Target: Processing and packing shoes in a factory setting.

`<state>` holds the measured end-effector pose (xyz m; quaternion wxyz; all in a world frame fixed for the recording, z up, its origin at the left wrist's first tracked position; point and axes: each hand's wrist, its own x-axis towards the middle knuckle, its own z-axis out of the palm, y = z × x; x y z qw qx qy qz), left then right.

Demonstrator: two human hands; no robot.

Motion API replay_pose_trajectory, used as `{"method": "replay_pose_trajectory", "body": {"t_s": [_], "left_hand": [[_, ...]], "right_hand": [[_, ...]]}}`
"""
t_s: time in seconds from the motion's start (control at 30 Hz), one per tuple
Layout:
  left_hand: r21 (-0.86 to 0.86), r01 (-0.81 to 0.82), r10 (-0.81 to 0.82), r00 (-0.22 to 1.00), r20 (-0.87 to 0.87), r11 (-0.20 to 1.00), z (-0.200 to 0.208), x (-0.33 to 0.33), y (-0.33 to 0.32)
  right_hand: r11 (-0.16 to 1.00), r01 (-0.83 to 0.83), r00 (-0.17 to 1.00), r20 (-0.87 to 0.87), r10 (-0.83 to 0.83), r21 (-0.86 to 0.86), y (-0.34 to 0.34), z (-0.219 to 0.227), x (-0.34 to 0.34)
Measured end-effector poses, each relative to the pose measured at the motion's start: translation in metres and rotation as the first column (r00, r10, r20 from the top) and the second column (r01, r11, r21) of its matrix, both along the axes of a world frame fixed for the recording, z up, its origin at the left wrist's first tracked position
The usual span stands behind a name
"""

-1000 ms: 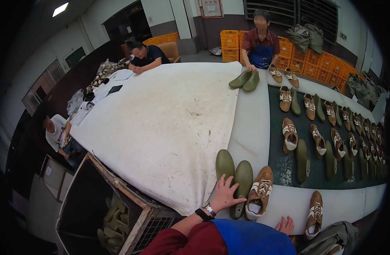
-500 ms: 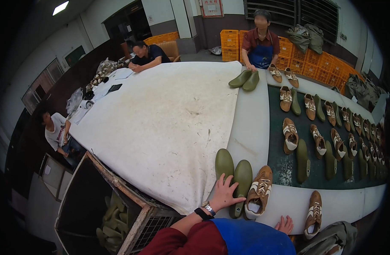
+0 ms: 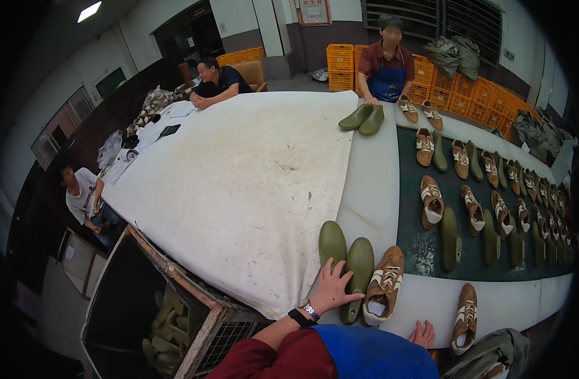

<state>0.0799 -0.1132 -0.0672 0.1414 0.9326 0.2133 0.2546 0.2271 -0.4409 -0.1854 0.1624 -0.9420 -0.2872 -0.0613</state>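
Spread left hand (image 3: pixel 330 289) on two lasts
Fingers lie, not clenched, over the left last (image 3: pixel 332 241) and right last (image 3: pixel 360 262); light, even pressure should steady both. Keep the thumb clear of the shoe (image 3: pixel 390 276) just beside. The right hand (image 3: pixel 422 333), open, apparently empty, rests at the table's (image 3: pixel 422 290) edge, ready to help.

Ceiling lamp (image 3: pixel 90 11) glares white at upper left; table cover (image 3: pixel 232 177) reads bright; bin (image 3: pixel 115 297) holds deep shadow; left hand (image 3: pixel 331 288) is sharp; straight edges bow toward a blackened rim.
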Motion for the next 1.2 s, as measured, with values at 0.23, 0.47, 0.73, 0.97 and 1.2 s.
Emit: {"method": "replay_pose_trajectory", "body": {"t_s": [0.23, 0.47, 0.73, 0.97, 1.2], "left_hand": [[0.023, 0.004, -0.005, 1.000, 0.017, 1.000, 0.0040, -0.0005, 0.0000], [0.024, 0.001, -0.002, 1.000, 0.006, 1.000, 0.0035, -0.0013, 0.0000], [0.025, -0.005, 0.005, 1.000, 0.001, 1.000, 0.0026, -0.0008, -0.0003], [0.019, 0.005, -0.005, 1.000, 0.000, 1.000, 0.0043, -0.0009, 0.0005], [0.009, 0.003, -0.002, 1.000, -0.015, 1.000, 0.0049, -0.0015, 0.0012]], "right_hand": [[1.000, 0.006, 1.000, -0.015, -0.006, 0.011, 0.0000, -0.0013, 0.0007], [1.000, 0.011, 1.000, -0.008, -0.011, 0.003, 0.0032, 0.0035, -0.0016], [1.000, 0.013, 1.000, -0.003, -0.013, -0.008, 0.0023, 0.0008, -0.0010], [1.000, 0.011, 1.000, -0.003, -0.011, -0.007, 0.0030, 0.0022, -0.0016], [1.000, 0.008, 1.000, 0.013, -0.008, -0.002, 0.0029, -0.0004, -0.0018]]}}
